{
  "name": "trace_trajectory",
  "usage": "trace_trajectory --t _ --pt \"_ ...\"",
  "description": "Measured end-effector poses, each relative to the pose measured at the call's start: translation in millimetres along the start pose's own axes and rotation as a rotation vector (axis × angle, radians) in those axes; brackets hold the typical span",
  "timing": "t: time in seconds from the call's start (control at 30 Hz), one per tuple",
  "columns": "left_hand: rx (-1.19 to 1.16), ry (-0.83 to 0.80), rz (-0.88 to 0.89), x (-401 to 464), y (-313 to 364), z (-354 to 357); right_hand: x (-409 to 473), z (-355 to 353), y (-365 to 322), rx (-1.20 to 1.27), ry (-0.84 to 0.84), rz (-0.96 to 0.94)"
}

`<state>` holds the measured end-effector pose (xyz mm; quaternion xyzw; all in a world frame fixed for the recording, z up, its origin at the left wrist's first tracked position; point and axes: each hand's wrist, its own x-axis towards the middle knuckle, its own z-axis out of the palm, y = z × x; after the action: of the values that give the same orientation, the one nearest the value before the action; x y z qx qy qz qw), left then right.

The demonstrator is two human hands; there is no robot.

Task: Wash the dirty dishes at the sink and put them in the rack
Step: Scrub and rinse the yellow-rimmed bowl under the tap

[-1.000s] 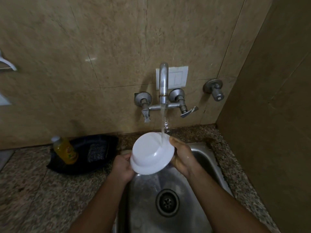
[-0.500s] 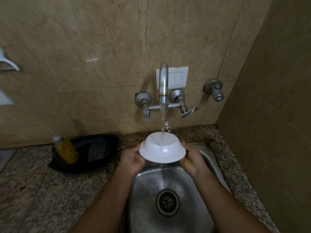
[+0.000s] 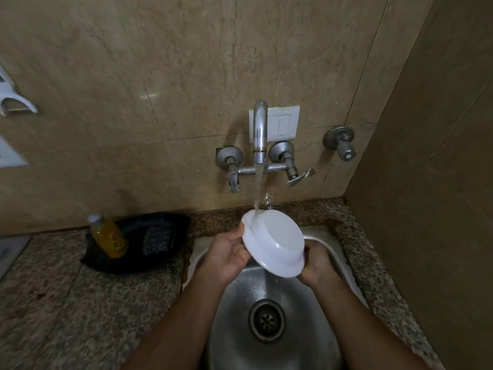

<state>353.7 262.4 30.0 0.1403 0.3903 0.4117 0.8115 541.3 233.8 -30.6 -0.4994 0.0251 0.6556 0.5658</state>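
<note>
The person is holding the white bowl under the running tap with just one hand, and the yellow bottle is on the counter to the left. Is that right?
Not quite. In the head view both hands hold the white bowl: the left hand on one side, the right hand on the other. The rest is right: the tap is running onto it, and the yellow bottle is to the left.

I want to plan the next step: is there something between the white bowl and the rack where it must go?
That cannot be judged: no rack shows in this view. Both hands, left and right, hold the white bowl over the sink under running water. The counter to the left has a yellow bottle on a dark tray.
</note>
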Motion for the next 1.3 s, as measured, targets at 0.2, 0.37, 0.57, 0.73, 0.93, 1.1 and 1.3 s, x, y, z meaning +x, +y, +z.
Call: trace_trajectory --t 0.2,0.37,0.57,0.73,0.93,1.1,1.3 --pt "0.094 -0.077 -0.007 -3.3 0.2 -16.7 -7.2 -0.5 1.3 0.045 -0.127 -0.014" --pt "0.087 -0.070 0.005 -7.8 3.3 -38.6 -3.7 0.6 1.7 0.064 -0.162 -0.032" --pt "0.080 -0.024 0.049 -18.0 7.6 -44.5 -0.2 8.3 7.5 -0.006 -0.185 -0.120" --pt "0.297 0.365 0.193 -8.6 3.4 -30.5 2.5 38.0 22.3 -0.921 0.114 -0.654" --pt "0.329 0.543 0.239 -1.5 -0.2 -4.5 -15.2 57.0 51.2 -1.768 0.124 -1.171" --pt "0.350 0.576 0.210 1.6 -2.0 -5.3 -10.6 48.6 44.0 -1.904 -0.093 -1.118" --pt "0.371 0.437 0.164 -1.4 -4.0 -8.7 -26.9 40.2 47.7 -1.981 -0.464 -1.376"
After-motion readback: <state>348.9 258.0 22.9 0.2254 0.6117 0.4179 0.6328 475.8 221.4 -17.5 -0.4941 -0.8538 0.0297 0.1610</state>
